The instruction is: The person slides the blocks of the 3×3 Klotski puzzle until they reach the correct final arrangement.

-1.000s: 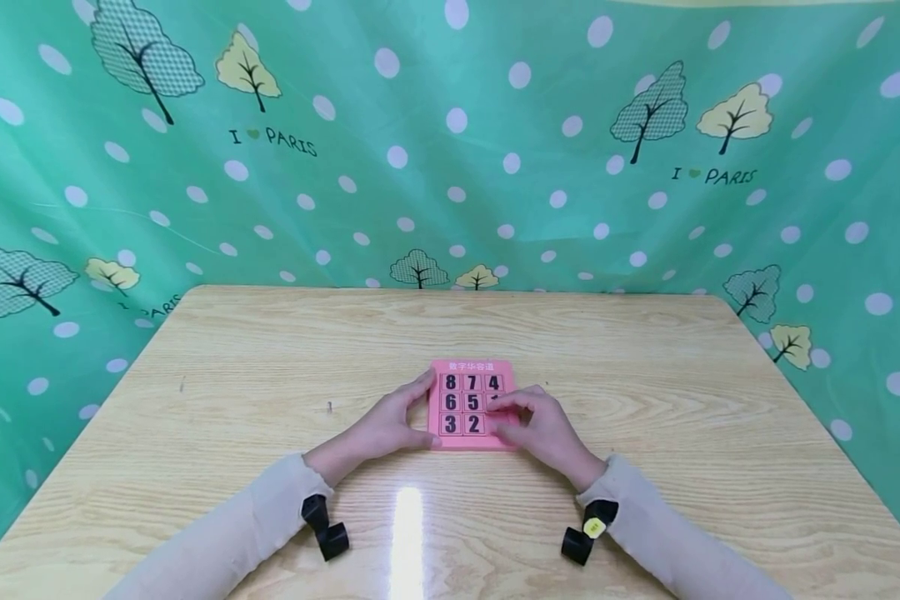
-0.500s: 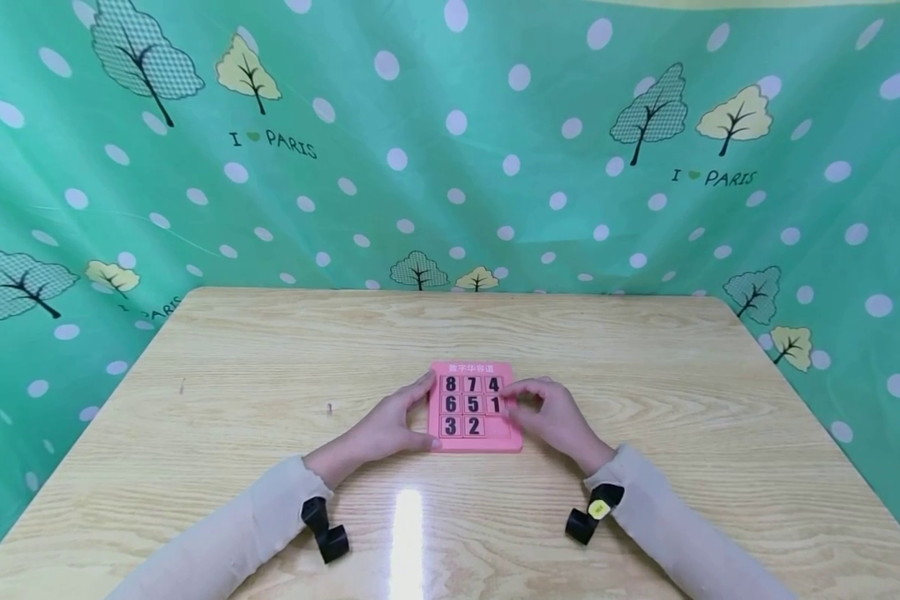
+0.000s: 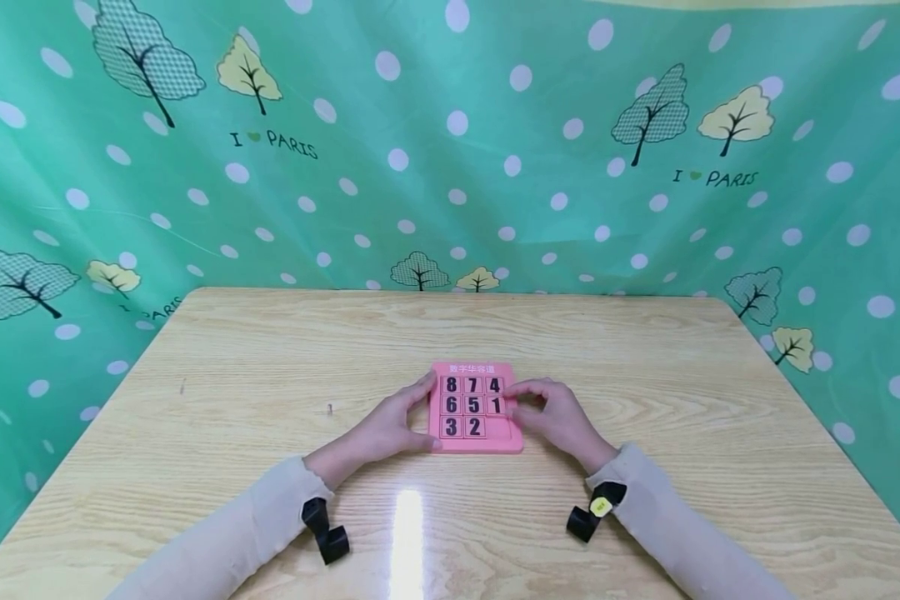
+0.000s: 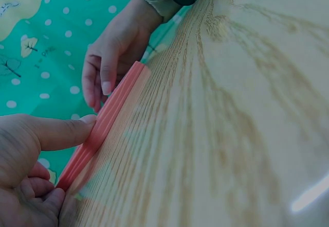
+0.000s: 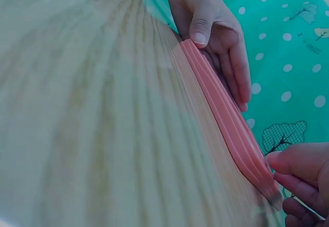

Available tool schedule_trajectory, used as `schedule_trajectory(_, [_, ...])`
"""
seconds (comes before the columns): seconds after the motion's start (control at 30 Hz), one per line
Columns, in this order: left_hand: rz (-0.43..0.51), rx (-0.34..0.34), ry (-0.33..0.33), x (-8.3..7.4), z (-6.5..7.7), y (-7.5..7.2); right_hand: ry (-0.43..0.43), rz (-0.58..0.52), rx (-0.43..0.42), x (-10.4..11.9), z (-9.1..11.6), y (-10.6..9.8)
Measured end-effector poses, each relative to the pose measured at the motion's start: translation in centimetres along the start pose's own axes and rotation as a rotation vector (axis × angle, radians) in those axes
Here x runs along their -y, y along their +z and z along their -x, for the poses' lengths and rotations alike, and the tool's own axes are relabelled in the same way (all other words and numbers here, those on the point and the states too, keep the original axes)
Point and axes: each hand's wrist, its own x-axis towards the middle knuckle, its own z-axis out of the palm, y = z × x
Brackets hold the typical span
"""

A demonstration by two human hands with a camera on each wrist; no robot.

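A pink sliding number puzzle [image 3: 476,445] lies flat on the wooden table. Its tiles read 8 7 4, 6 5 1 and 3 2 from the top row down, with a bare slot [image 3: 498,428] at the lower right. My left hand [image 3: 386,425] holds the left side, thumb on the near corner and fingers along the edge. Over the right rim, my right hand [image 3: 558,414] has its index fingertip and thumb spread apart, close beside the 1 tile [image 3: 496,406]. In the right wrist view the puzzle [image 5: 221,108] shows edge-on, with the right fingertips at its near end.
The light wooden table [image 3: 270,342] spreads around the puzzle, with a bright light reflection [image 3: 407,542] near the front. A green dotted curtain [image 3: 457,167] hangs behind it and at the sides. Each wrist wears a black camera mount.
My right hand has drawn back to the right and slightly up, off the lower right of the puzzle, uncovering the 1 tile and bare slot. My left hand stays in place.
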Motion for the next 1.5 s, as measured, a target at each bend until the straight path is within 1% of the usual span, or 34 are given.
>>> schedule_trajectory(0.13, [-0.007, -0.002, -0.008, -0.1, 0.1, 0.0, -0.002, -0.021, 0.008, 0.1, 0.1, 0.1])
schedule_trajectory(0.53, [-0.013, 0.008, -0.002, -0.1, 0.0, 0.0, 0.012, -0.012, 0.018, 0.0, 0.1, 0.0])
schedule_trajectory(0.87, [-0.007, 0.011, 0.001, 0.0, 0.0, -0.1, 0.017, -0.057, 0.072, -0.4, 0.1, -0.3])
schedule_trajectory(1.07, [-0.005, 0.002, -0.008, 0.0, 0.0, 0.0, 0.043, -0.096, 0.111, -0.2, 0.0, -0.5])
schedule_trajectory(1.13, [-0.005, 0.001, -0.015, -0.3, 0.1, 0.0, 0.040, -0.109, 0.123, -0.4, -0.1, -0.6])
schedule_trajectory(1.23, [0.000, 0.006, -0.024, -1.9, 0.5, -0.2, 0.022, -0.122, 0.139, -0.5, -0.1, -0.7])
schedule_trajectory(1.27, [0.002, 0.008, -0.028, -2.5, 0.7, -0.3, 0.021, -0.124, 0.146, -0.1, 0.0, -0.8])
schedule_trajectory(1.37, [0.000, 0.015, -0.021, -2.1, 0.6, -0.3, 0.018, -0.123, 0.158, -0.3, 0.0, -0.9])
schedule_trajectory(1.47, [-0.005, 0.015, -0.017, -0.6, 0.1, -0.2, 0.028, -0.122, 0.171, -0.4, 0.0, -1.0])
schedule_trajectory(1.5, [-0.011, 0.016, -0.015, 0.0, -0.1, -0.1, 0.026, -0.119, 0.172, -0.8, -0.1, -0.9])
